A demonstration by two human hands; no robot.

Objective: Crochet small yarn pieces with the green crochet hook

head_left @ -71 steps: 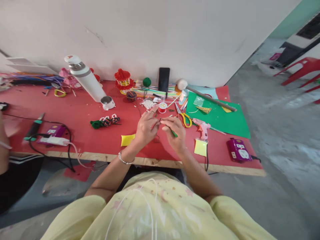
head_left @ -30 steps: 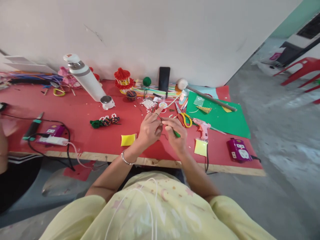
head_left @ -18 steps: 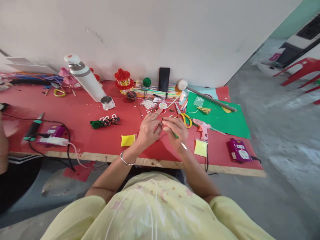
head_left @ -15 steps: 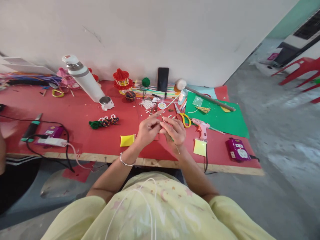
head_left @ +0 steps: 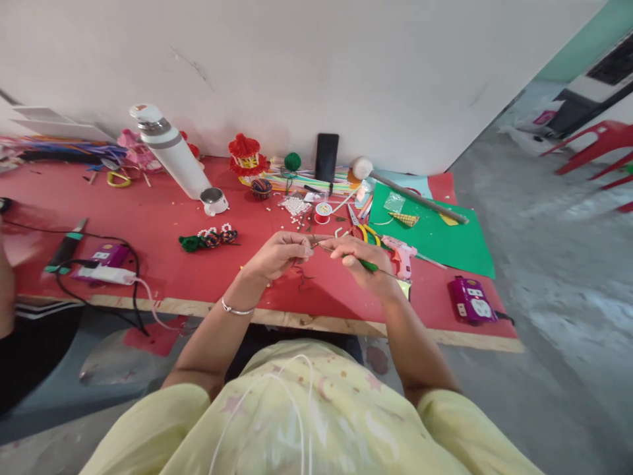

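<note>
In front of my chest, just over the red table (head_left: 336, 297), my two hands work close together. My left hand (head_left: 277, 256) is closed, thumb and forefinger pinching a small piece of dark thread work; loose thread ends (head_left: 302, 277) hang below it. Held in my right hand (head_left: 363, 251) is a thin crochet hook with a green handle (head_left: 367, 265), its tip reaching to the left fingertips. The pinched piece is mostly hidden by the fingers. Beyond my hands stand a red thread spool (head_left: 323, 212) and a pile of white beads (head_left: 295, 205).
Yellow-handled scissors (head_left: 364, 231) and a pink glue gun (head_left: 399, 254) lie right of my hands. A white thermos (head_left: 175, 158) and its cup (head_left: 213, 200) stand left. Purple power boxes (head_left: 472, 300) with cables sit near the edge. A co-worker's arm (head_left: 6, 290) shows far left.
My hands have moved a little apart. The right hand has turned, so the hook now points left with its green handle showing. Thread ends now hang under my left hand.
</note>
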